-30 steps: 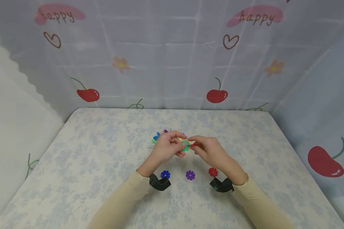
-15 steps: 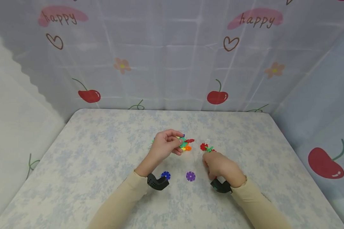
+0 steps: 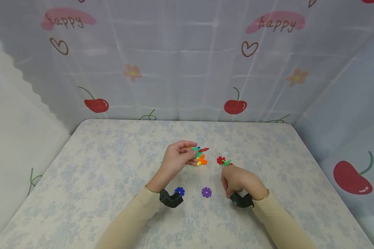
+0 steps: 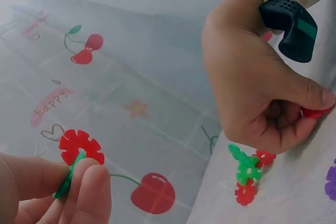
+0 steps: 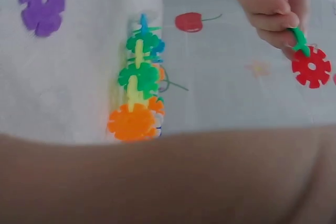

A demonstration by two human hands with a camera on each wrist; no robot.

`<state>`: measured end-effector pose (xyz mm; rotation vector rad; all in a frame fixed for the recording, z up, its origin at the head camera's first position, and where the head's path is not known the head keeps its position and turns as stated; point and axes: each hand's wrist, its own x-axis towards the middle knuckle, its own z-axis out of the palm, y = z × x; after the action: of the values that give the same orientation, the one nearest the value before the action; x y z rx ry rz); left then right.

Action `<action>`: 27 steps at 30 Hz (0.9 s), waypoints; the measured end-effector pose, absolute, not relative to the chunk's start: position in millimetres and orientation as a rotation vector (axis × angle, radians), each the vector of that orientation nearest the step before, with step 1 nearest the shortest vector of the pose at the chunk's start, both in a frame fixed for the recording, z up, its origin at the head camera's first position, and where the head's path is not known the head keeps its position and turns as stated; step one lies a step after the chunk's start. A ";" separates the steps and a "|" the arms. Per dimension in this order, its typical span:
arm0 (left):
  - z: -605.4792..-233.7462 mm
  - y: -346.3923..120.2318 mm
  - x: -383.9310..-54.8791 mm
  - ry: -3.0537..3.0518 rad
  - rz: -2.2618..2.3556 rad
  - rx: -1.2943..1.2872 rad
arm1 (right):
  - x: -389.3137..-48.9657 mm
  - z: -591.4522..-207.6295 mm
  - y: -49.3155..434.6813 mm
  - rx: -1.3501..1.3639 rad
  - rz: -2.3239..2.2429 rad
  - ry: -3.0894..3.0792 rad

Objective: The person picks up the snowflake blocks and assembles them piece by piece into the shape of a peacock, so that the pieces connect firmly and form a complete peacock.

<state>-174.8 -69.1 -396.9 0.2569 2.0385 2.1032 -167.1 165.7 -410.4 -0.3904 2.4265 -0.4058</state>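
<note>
My left hand (image 3: 178, 157) pinches a green notched plastic disc (image 5: 299, 38) between thumb and fingers, raised above the table. Slotted into that green disc is a red notched disc (image 4: 79, 145), sticking out past the fingertips. My right hand (image 3: 241, 180) is low over the table on the right. Its thumb and index finger pinch another red disc (image 4: 315, 113), mostly covered by the fingers. Beyond its knuckles lies a small cluster of joined red and green discs (image 4: 248, 171).
Loose on the table are a blue disc (image 3: 179, 191), partly behind the left wrist camera, and a purple disc (image 3: 206, 192). A joined chain of orange, yellow, green and blue discs (image 5: 144, 80) sits near the left hand. Printed curtains surround the table (image 3: 112, 145).
My right hand has left the red disc joined to the green one and moved right and nearer, down to the loose red disc. My left hand has shifted slightly left.
</note>
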 end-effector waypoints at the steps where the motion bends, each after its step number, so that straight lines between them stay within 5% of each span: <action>1: -397.3 -69.1 -174.9 2.036 2.108 0.250 | -168.0 -409.0 167.1 -0.425 -0.448 2.422; 14: -395.2 -65.8 -172.4 1.866 2.236 0.231 | -165.9 -390.4 158.4 -1.094 -1.257 2.770; 27: -397.2 -57.7 -163.5 1.858 2.381 0.206 | -164.2 -404.6 142.5 -1.681 -1.320 3.118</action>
<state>-163.5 -57.7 -397.2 0.2057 1.8580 2.3814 -164.2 142.5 -404.6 -1.6812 3.1183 -1.3203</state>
